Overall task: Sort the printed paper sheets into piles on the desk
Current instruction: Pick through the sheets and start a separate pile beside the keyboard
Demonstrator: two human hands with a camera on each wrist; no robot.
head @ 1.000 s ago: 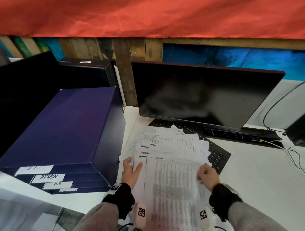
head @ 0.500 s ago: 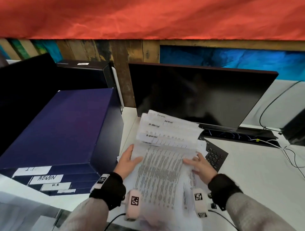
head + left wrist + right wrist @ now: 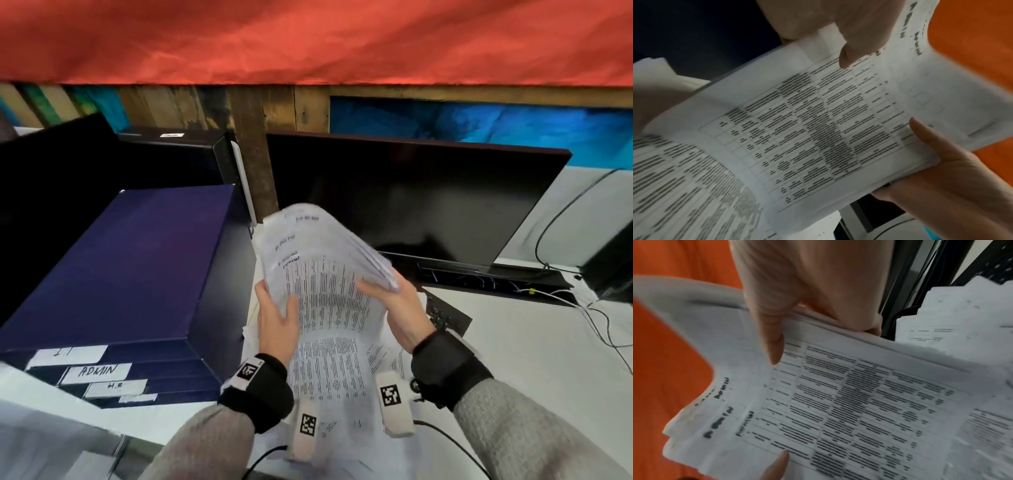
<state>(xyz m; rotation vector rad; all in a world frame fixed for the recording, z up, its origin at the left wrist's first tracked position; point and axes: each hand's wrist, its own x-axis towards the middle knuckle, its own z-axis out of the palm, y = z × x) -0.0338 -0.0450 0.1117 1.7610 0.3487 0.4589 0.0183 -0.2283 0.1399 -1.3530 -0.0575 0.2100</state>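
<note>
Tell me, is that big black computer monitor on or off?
Off, apparently: the big black computer monitor shows only a dark, blank screen with faint reflections; no picture or glow appears on it.

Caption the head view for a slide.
Both hands, left hand and right hand, lift a curled sheaf of printed sheets off the desk, between a blue box and a dark monitor.

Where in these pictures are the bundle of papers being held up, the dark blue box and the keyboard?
bundle of papers (image 3: pixel 325 274): head view, on the printed top sheet.
dark blue box (image 3: pixel 137 260): head view, on its flat lid.
keyboard (image 3: pixel 445 317): head view, on its uncovered right corner.
</note>
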